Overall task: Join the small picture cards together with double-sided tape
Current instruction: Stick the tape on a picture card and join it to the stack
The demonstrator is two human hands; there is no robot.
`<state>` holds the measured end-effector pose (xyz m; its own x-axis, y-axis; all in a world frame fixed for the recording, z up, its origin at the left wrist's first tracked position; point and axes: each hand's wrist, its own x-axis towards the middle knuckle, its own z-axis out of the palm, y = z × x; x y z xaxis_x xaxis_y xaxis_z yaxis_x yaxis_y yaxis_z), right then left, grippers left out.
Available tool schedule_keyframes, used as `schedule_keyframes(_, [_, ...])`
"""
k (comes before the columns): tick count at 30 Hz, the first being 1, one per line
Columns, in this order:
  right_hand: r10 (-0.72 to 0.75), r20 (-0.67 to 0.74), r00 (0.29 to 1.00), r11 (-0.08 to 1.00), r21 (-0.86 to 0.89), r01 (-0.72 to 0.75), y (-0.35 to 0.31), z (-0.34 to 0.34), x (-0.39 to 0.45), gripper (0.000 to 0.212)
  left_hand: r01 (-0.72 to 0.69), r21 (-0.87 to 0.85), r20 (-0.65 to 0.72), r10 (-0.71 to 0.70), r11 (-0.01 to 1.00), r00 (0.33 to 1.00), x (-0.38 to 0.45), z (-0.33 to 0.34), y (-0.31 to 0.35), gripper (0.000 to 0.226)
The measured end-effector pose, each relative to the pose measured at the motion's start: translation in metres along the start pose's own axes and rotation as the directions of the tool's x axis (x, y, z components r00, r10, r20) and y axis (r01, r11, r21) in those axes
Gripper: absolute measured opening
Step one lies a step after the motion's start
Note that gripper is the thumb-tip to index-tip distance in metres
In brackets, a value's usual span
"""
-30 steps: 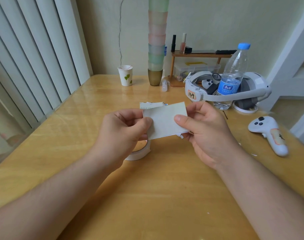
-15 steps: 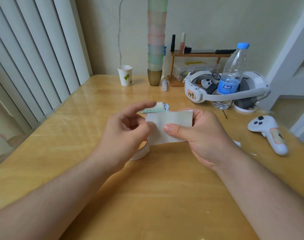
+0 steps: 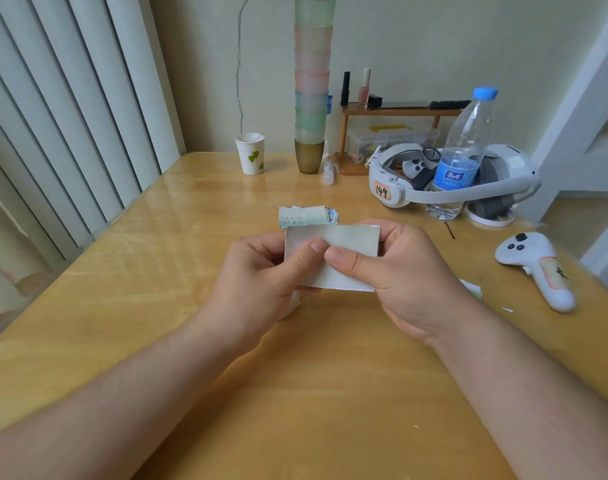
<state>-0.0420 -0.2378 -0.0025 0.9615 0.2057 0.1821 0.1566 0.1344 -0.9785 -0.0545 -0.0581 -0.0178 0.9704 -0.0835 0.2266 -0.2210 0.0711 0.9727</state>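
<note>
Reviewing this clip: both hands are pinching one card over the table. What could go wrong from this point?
1. The left hand and right hand both pinch the held card with thumbs near its middle; hard pressing might crease it.
2. The card pile lies just behind the hands; a forward move could scatter it.
3. The tape roll is mostly hidden under the left hand, so it may get knocked when the hand lowers.

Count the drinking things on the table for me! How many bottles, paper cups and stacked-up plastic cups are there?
Water bottle: 1
Paper cup: 1
Plastic cups in the tall stack: about 8, though the top of the stack runs out of the picture
Total: about 10
</note>
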Motion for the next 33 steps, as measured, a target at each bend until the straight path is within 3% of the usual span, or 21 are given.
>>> schedule_keyframes(3, [0.055,-0.011,0.998,0.998,-0.009,-0.055,0.004,-0.002,0.001,0.029,-0.005,0.004,-0.026,0.005,1.0,1.0,0.0,0.001,-0.001,0.025])
schedule_keyframes(6, [0.017,-0.028,0.999,0.994,-0.11,-0.02,0.006,-0.001,0.002,0.015,0.011,-0.001,0.0,-0.011,1.0,1.0,0.001,-0.001,-0.003,0.024])
schedule_keyframes(11, [-0.024,0.017,1.0,0.992,-0.122,0.026,0.005,-0.001,0.001,0.015,0.185,-0.185,0.152,-0.158,0.965,0.976,0.001,0.0,0.003,0.036])
schedule_keyframes(16, [-0.035,0.096,0.995,0.995,-0.092,0.043,0.002,0.002,-0.001,0.014,0.094,-0.032,0.159,-0.088,0.995,0.983,-0.001,0.002,0.002,0.028])
schedule_keyframes(20, [-0.018,0.05,0.999,0.996,-0.091,0.023,0.007,0.001,0.002,0.021,0.014,0.048,0.107,-0.019,0.999,0.994,0.001,0.001,0.003,0.027])
schedule_keyframes(23, [-0.01,0.033,0.999,0.959,-0.284,0.019,0.007,-0.001,0.0,0.03,-0.066,0.162,0.061,0.057,0.985,0.997,0.0,-0.001,0.003,0.019])
schedule_keyframes(25, [-0.016,0.045,0.999,0.873,-0.486,0.036,0.008,-0.003,-0.002,0.049,-0.104,0.268,0.028,0.101,0.958,0.995,-0.001,-0.003,0.003,0.027])
schedule_keyframes(27, [-0.047,0.067,0.997,0.809,-0.582,0.077,0.011,-0.004,-0.002,0.06,-0.152,0.408,0.008,0.163,0.9,0.987,0.0,-0.005,0.002,0.032])
schedule_keyframes(31, [-0.044,0.13,0.991,0.887,-0.452,0.099,0.008,-0.001,0.0,0.024,-0.162,0.436,0.001,0.18,0.885,0.984,0.0,-0.009,0.005,0.03])
schedule_keyframes(33, [-0.029,0.152,0.988,0.915,-0.394,0.088,0.007,-0.002,0.0,0.022,-0.118,0.352,-0.001,0.126,0.929,0.992,0.0,-0.007,0.005,0.027])
